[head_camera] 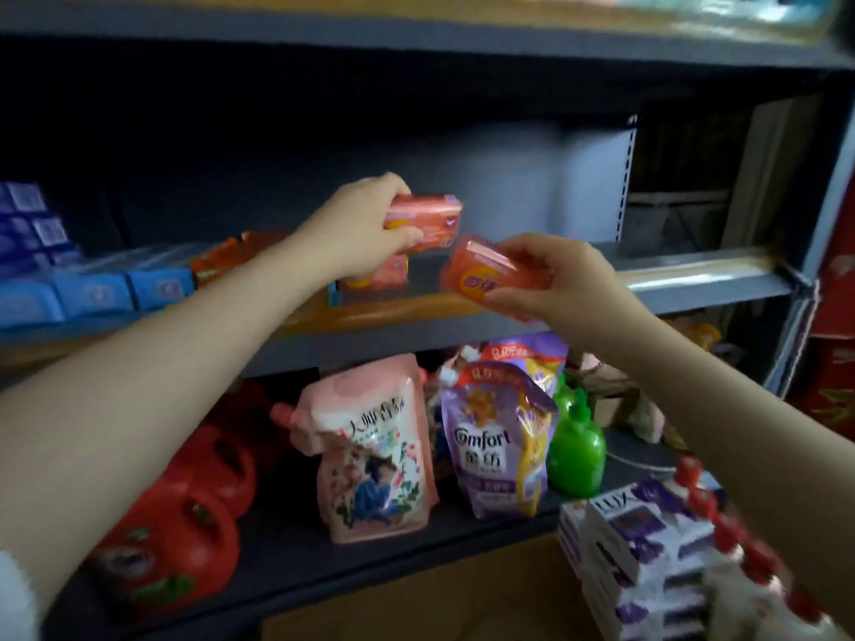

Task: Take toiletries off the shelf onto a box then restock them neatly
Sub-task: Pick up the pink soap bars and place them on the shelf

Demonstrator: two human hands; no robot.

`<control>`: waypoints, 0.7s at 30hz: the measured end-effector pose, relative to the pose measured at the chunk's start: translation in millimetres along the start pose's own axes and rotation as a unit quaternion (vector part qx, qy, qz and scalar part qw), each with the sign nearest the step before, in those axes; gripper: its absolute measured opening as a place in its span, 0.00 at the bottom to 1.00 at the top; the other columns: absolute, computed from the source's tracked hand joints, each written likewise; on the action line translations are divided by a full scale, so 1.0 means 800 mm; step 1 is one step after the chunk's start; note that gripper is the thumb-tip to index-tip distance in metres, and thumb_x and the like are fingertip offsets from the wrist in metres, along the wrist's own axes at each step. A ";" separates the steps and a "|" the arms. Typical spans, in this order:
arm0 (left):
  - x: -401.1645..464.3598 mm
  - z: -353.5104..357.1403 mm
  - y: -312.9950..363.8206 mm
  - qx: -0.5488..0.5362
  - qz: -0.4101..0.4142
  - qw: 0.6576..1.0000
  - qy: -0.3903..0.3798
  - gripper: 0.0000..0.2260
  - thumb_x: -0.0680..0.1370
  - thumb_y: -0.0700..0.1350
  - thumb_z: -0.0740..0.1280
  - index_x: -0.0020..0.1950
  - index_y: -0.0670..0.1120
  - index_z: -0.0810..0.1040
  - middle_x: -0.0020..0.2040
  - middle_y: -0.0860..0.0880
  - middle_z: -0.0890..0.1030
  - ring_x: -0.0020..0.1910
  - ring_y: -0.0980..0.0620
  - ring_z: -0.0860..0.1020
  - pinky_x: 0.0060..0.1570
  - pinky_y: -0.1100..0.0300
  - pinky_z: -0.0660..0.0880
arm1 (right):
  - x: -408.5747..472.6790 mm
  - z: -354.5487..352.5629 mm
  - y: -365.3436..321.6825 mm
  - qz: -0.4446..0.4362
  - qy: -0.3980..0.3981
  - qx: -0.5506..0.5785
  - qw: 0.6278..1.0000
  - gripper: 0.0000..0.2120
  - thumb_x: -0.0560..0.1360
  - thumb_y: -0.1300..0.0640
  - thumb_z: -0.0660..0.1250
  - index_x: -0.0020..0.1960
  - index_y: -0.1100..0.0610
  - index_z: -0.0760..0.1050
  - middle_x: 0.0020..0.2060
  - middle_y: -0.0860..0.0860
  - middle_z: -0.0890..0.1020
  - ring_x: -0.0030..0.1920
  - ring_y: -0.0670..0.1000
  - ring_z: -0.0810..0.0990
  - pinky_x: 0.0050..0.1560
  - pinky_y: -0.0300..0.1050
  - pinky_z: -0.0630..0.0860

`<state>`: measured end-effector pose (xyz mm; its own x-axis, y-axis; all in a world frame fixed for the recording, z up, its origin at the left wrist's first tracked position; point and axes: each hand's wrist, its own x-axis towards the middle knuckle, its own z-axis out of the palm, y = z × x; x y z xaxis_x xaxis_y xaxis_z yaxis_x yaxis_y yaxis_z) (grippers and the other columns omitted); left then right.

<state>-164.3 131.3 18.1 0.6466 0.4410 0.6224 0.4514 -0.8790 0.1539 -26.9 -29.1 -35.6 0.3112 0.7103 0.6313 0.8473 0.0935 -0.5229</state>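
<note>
Two hands are in the head view, both raised at the middle shelf (694,289). Your left hand (365,224) has its fingers curled round the end of a pink soap pack (428,219), holding it in the air just above another pink pack (377,275) that sits on the shelf board. Your right hand (550,275) pinches an orange-pink soap pack (490,270) between thumb and fingers, tilted, at the shelf's front edge and just right of the first pack.

To the left on the same shelf, blue boxes (92,293) stand in a row along the front edge, with orange packets (231,252) behind your left forearm. To the right of your hands the shelf board is bare up to the slotted upright (624,178), and its front lip runs on to the frame post.

On the lower shelf (324,562) you see red jugs (185,525) at the left, a pink refill pouch (374,451) and a purple Comfort pouch (495,437) upright in the middle, and a green bottle (578,446) beside them. The board in front of the pouches is open up to its edge.

At the lower right, stacked Lux soap boxes (647,548) rest on a cardboard box (416,603) below the lower shelf's edge, with red-capped items (721,525) next to them, too blurred to identify.
</note>
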 end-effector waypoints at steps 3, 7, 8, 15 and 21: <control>0.030 0.008 -0.015 0.037 -0.059 0.995 -0.074 0.17 0.76 0.48 0.67 0.62 0.45 0.70 0.57 0.43 0.71 0.52 0.46 0.73 0.49 0.58 0.67 | 0.033 0.005 -0.007 -0.012 0.011 -0.008 1.000 0.17 0.68 0.55 0.73 0.57 0.52 0.77 0.41 0.46 0.79 0.42 0.48 0.79 0.47 0.44 0.76; 0.039 0.022 -0.028 0.073 -0.075 0.985 -0.140 0.14 0.74 0.50 0.70 0.55 0.46 0.75 0.53 0.44 0.75 0.48 0.46 0.75 0.46 0.55 0.71 | 0.063 0.013 -0.011 -0.027 -0.013 -0.074 0.997 0.19 0.70 0.54 0.72 0.60 0.54 0.75 0.46 0.50 0.79 0.46 0.49 0.77 0.47 0.41 0.72; 0.039 0.023 -0.030 0.083 -0.073 0.982 -0.153 0.14 0.72 0.51 0.71 0.53 0.46 0.76 0.52 0.45 0.77 0.48 0.47 0.76 0.45 0.55 0.72 | 0.071 0.016 -0.010 -0.025 -0.021 -0.080 0.996 0.19 0.70 0.54 0.72 0.60 0.54 0.75 0.47 0.50 0.79 0.47 0.49 0.77 0.47 0.42 0.73; 0.036 0.033 -0.050 0.229 -0.043 0.961 -0.146 0.11 0.73 0.53 0.69 0.51 0.47 0.78 0.47 0.46 0.76 0.45 0.44 0.77 0.41 0.57 0.71 | 0.111 0.044 0.002 -0.012 -0.067 -0.109 0.992 0.20 0.69 0.51 0.73 0.59 0.54 0.75 0.49 0.51 0.80 0.44 0.48 0.76 0.43 0.39 0.71; 0.036 0.004 -0.072 0.103 0.002 0.993 -0.063 0.12 0.78 0.45 0.60 0.59 0.46 0.78 0.58 0.47 0.78 0.55 0.48 0.76 0.52 0.56 0.73 | 0.132 0.070 0.008 -0.005 -0.075 -0.091 0.993 0.20 0.69 0.52 0.74 0.58 0.53 0.73 0.47 0.48 0.77 0.44 0.49 0.76 0.35 0.35 0.70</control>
<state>-169.9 195.5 24.5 0.7148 0.4685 0.5192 0.5563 -0.8308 -0.0163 -12.9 85.9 -4.3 0.2465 0.8067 0.5371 0.9178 -0.0163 -0.3967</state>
